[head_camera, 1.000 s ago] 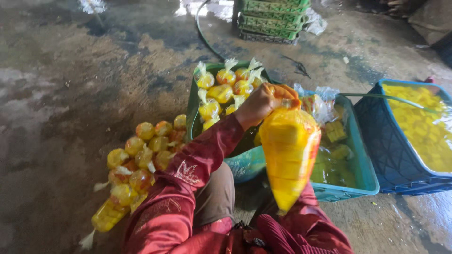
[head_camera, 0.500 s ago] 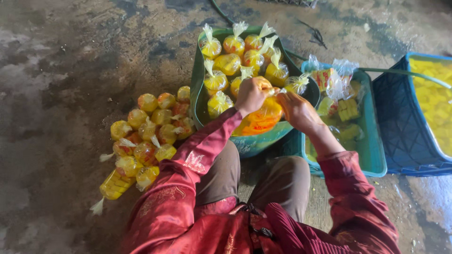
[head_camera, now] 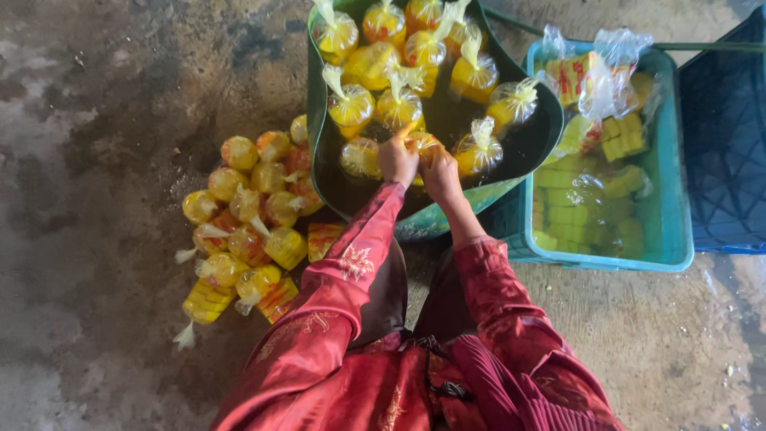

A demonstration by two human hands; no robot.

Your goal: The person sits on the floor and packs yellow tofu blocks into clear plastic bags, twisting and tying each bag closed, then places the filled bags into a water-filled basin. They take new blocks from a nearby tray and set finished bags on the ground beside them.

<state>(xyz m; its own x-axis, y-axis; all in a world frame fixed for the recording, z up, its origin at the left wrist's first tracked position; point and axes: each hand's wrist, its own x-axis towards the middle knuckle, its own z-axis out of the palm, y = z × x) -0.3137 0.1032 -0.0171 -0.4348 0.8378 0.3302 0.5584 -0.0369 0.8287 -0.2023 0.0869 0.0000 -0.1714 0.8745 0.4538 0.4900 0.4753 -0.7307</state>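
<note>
My left hand [head_camera: 396,160] and my right hand [head_camera: 440,173] meet at the near edge of a dark green tub [head_camera: 533,145]. Both grip one clear plastic bag of yellow pieces [head_camera: 424,144], pressed low into the tub. Several tied bags of yellow pieces [head_camera: 396,106] stand in the tub's dark water beyond my fingers. Red sleeves cover both my arms.
A heap of tied yellow bags [head_camera: 247,223] lies on the wet concrete floor to the left. A teal crate [head_camera: 670,199] at right holds water, loose yellow blocks and open plastic bags. A dark blue crate [head_camera: 730,136] stands at the far right.
One second ago the filled bag hung high from my raised hand. It has come down into the green tub, and both hands now hold it there.
</note>
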